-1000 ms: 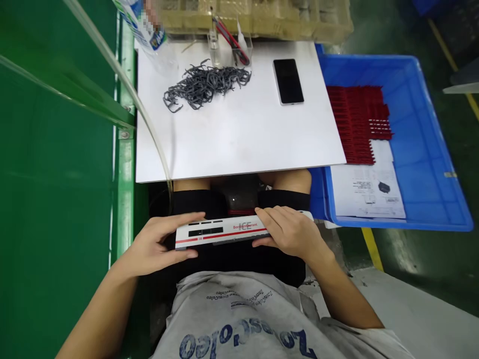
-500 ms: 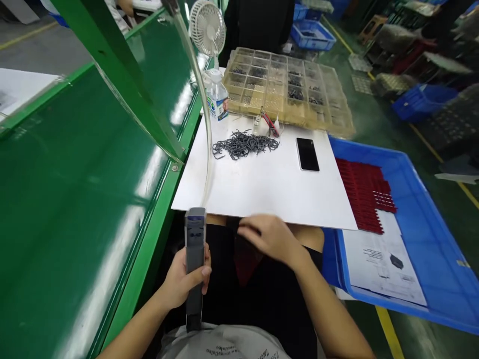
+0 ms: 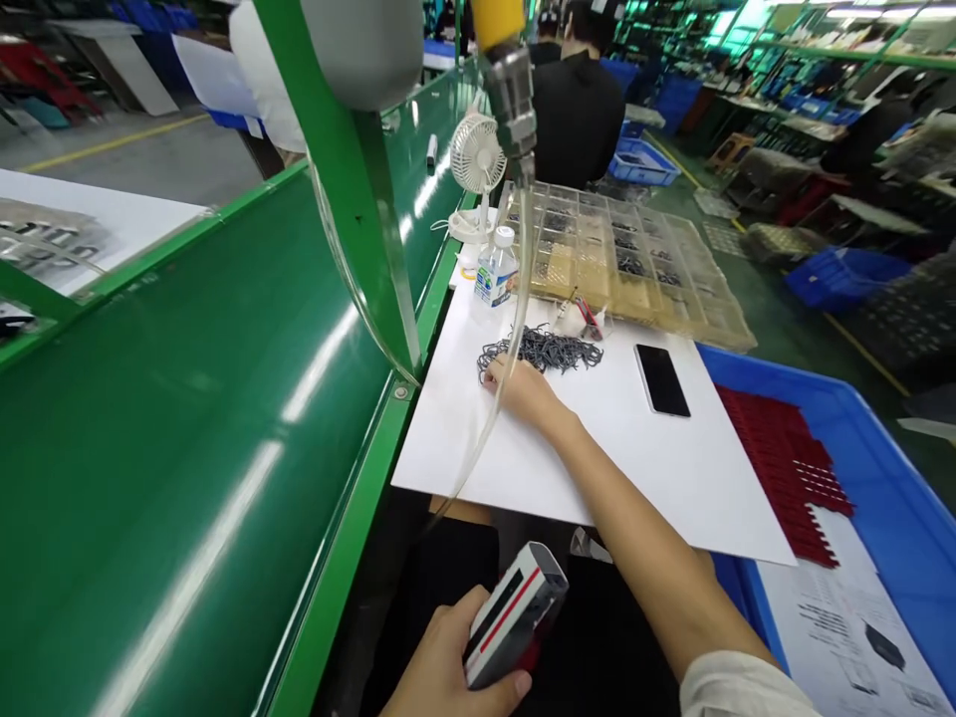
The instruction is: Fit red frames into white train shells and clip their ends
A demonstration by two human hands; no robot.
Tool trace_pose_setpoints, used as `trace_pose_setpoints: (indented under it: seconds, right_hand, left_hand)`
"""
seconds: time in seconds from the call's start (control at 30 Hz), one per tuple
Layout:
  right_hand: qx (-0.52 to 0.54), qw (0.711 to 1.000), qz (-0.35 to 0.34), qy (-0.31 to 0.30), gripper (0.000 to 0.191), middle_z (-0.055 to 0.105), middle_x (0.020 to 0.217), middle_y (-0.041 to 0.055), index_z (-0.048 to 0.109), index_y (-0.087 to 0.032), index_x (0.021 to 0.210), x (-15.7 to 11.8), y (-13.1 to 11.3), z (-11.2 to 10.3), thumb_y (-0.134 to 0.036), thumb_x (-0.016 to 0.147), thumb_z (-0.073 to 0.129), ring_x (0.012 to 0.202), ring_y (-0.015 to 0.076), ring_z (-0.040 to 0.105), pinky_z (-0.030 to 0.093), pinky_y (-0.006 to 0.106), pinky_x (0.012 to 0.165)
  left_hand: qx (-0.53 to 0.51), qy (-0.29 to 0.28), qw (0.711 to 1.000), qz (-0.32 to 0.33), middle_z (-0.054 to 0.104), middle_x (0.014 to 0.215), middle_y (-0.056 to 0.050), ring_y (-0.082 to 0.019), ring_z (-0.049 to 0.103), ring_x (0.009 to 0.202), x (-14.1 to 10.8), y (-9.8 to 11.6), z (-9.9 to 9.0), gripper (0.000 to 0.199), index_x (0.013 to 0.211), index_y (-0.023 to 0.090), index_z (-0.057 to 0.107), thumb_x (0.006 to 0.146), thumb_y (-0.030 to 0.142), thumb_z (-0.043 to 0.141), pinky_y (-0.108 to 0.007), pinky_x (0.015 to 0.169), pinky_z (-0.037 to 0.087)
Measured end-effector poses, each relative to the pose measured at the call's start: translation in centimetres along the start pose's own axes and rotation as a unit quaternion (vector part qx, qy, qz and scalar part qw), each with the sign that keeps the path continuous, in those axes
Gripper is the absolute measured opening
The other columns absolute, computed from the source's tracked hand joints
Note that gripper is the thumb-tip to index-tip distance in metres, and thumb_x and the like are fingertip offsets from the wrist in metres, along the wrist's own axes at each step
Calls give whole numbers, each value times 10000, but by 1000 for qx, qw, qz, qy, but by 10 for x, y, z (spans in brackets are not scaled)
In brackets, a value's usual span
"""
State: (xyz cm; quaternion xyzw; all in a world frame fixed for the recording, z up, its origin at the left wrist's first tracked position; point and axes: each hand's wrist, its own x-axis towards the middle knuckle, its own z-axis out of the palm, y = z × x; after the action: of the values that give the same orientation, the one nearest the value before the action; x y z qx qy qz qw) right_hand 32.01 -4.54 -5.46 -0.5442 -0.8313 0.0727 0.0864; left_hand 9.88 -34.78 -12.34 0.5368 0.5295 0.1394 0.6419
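My left hand (image 3: 448, 667) is low at my lap, shut around a white model ICE train carriage (image 3: 515, 612) with a red stripe and dark windows. My right hand (image 3: 524, 391) rests on the white board (image 3: 597, 478), its fingertips at the near edge of a pile of dark grey wire clips (image 3: 545, 351). Whether those fingers pinch a clip is hidden. A clear tube (image 3: 502, 398) hangs past the hand on its left.
A clear compartment tray (image 3: 619, 264), bottle (image 3: 497, 269), fan (image 3: 478, 154) and phone (image 3: 661, 379) stand around the pile. Red plastic grids (image 3: 784, 468) and papers (image 3: 843, 627) lie in a blue crate (image 3: 858, 438). A green belt (image 3: 186, 398) runs left; a co-worker (image 3: 579, 110) sits beyond.
My view has swung up and forward. My right hand has moved from above my lap to the pile of clips. The carriage, held in both hands earlier, stays in my left hand.
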Motion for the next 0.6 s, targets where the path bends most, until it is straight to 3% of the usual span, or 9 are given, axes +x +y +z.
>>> trace_pose_setpoints:
  seconds: [0.1,0.23,0.3,0.4,0.5,0.6]
  right_hand:
    - [10,1000,2,23,118,711,1118,134,686,-176,1042,-16,4,-1,-169,1119,597,1055,278,669,496,385,923]
    - [39,996,35,77,203,688,1130,143,626,-195,1065,-63,17,-9,-218,1162,448,1027,289,665,528,415,901]
    - [53,993,52,90,235,685,1067,121,602,-216,1017,-92,24,-12,-245,1163,421,935,280,665,540,418,836]
    - [69,990,75,99,230,687,958,84,596,-237,935,-130,29,-11,-246,1130,475,834,273,665,547,419,761]
    - [93,982,95,132,190,749,1052,109,670,-216,1074,-151,25,-4,-294,1144,511,969,298,719,603,457,867]
    - [120,975,98,162,250,788,1224,153,731,-187,1245,-157,18,7,-377,1110,639,1144,345,721,621,525,1004]
  left_hand:
    - [-66,40,996,-36,721,1279,-166,-457,653,1233,1,-6,-7,1124,1575,261,659,602,733,964,-568,1131,556]
    - [-166,10,986,-13,738,1186,-133,-383,712,1064,-5,-1,-18,1049,1646,282,566,786,808,856,-520,975,625]
    - [-188,-1,982,-1,747,1142,-121,-354,722,1031,-7,1,-21,1010,1662,274,534,852,809,813,-506,992,620]
    - [-190,19,982,6,756,1130,-120,-375,727,1075,-6,0,-21,1059,1623,287,562,764,808,896,-517,1030,614]
    - [-200,6,980,11,751,994,-89,-365,739,961,-6,3,-18,1020,1535,315,619,692,775,964,-512,924,645]
    - [-254,-43,965,51,718,857,-49,-288,723,795,-7,16,-18,819,1444,283,636,820,738,906,-466,830,644]
